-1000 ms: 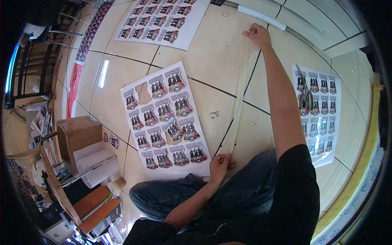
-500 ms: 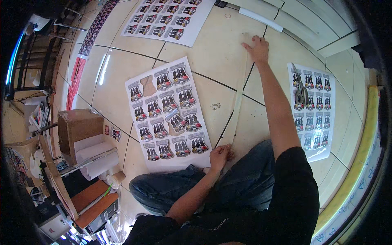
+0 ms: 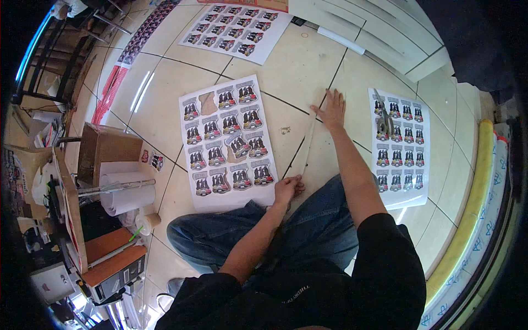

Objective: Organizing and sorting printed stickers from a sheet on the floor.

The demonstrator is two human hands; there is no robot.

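Note:
A narrow pale strip [image 3: 308, 144] stretches over the tiled floor between my two hands. My left hand [image 3: 288, 190] is closed in a pinch at the strip's near end, just in front of my crossed legs. Fingers spread, my right hand [image 3: 332, 112] lies flat on the floor against the strip's farther part. Left of the strip is a sticker sheet [image 3: 225, 143] printed with rows of the same picture; one sticker is gone, baring brown backing, and another sits askew. A pair of scissors [image 3: 383, 116] rests on a second sticker sheet [image 3: 400, 147] to the right.
At the back lies a third sticker sheet [image 3: 234, 32], near white drawers [image 3: 379, 34]. On the left stand a cardboard box [image 3: 111, 149], a paper roll [image 3: 127, 199] and a cup [image 3: 149, 221]. Long rolls, one yellow [image 3: 468, 204], line the right side.
My right hand has come nearer along the strip and now lies flatter with its fingers spread. My left hand stays pinched at the near end. The whole view has shifted slightly.

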